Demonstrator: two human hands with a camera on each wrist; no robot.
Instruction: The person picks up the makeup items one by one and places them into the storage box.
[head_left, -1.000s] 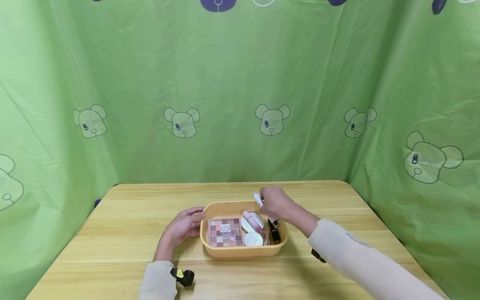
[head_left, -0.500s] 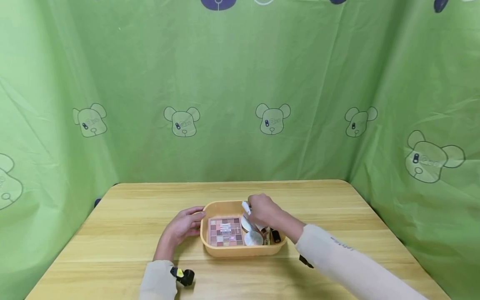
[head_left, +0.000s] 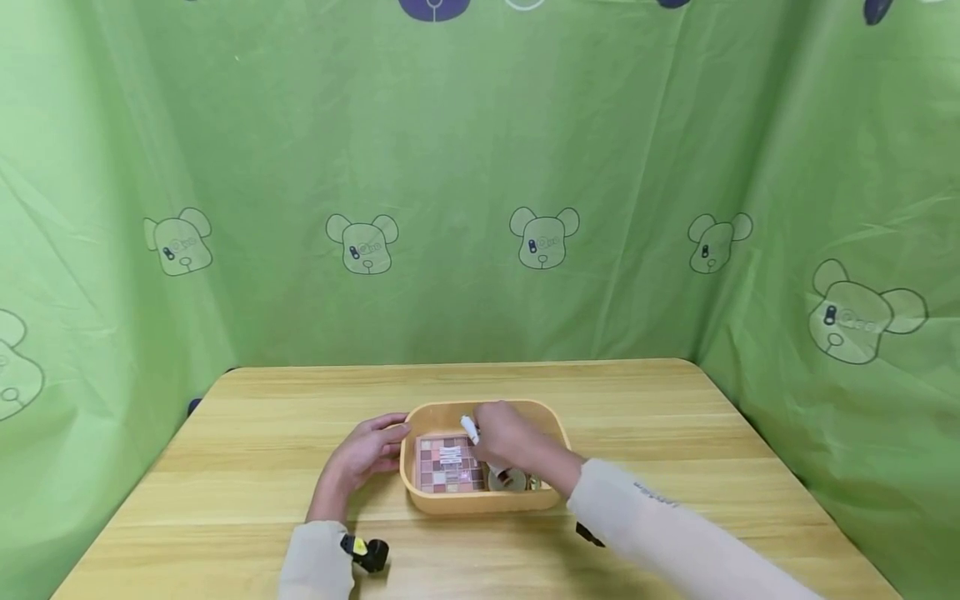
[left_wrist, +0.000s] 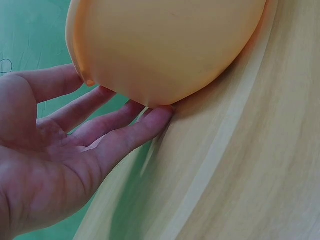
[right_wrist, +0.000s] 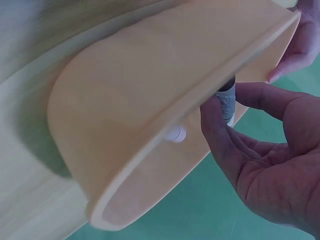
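My right hand [head_left: 506, 437] is inside the orange plastic basket [head_left: 480, 503] and pinches a slim white cosmetic tube [head_left: 469, 428] with a dark end; the tube tilts over the right edge of an eyeshadow palette [head_left: 442, 477]. Thumb and fingers close on the tube in the right wrist view, where it looks grey-white [right_wrist: 228, 104]. At the basket's left end, my left hand [head_left: 363, 454] touches the outer wall and rim with extended, slightly bent fingertips. A round silvery compact [head_left: 512, 482] shows partly below my right hand, which hides much of the basket's right side.
A short pale pink cylinder end [right_wrist: 176, 133] shows inside the basket in the right wrist view. The basket stands on a wooden table [head_left: 285, 467]. Green curtains [head_left: 450, 317] printed with bear heads hang behind and at both sides.
My right hand has moved left and lower with the white tube, from the basket's right end to beside the palette. The left hand stays at the basket's left end.
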